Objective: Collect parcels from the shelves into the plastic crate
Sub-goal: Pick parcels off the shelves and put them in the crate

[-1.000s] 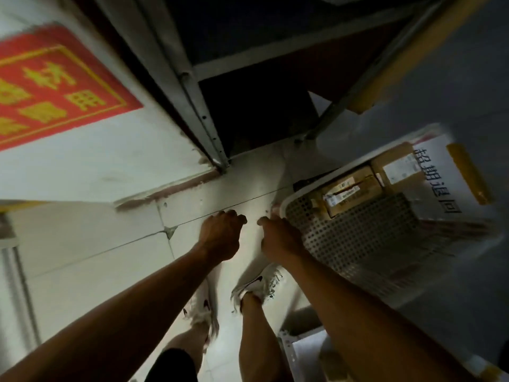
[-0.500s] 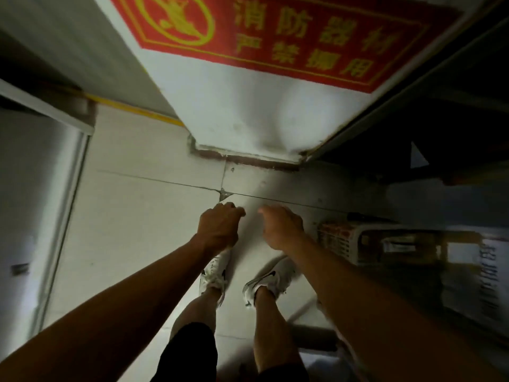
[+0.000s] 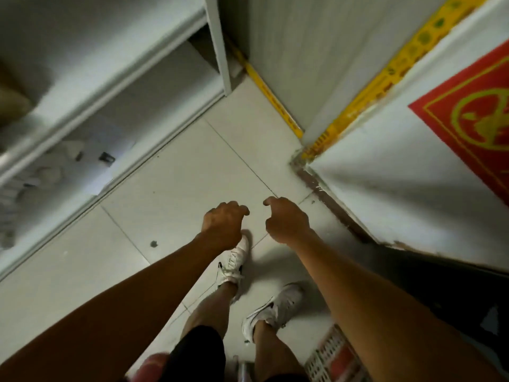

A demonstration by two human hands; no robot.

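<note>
Since a second earlier, view swung off the plastic crate (image 3: 334, 359), now a lattice corner at lower right. Left hand (image 3: 223, 226) and right hand (image 3: 286, 220), centre frame, hung loosely curled, grasping nothing. Crate likely stiff, light; grip its rim. Shelves (image 3: 91, 86) upper left.

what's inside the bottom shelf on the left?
The bottom shelf holds pale, blurred parcels, one bearing a dark label. Motion blur hides their count, and the upper shelf board covers whatever sits deeper inside.

Bare forearms, no sleeves; left hand (image 3: 222, 226) and right hand (image 3: 286, 220) ungloved. Black shorts (image 3: 197, 354), lower centre. White lace-up sneakers (image 3: 233, 264) with black trim.
</note>
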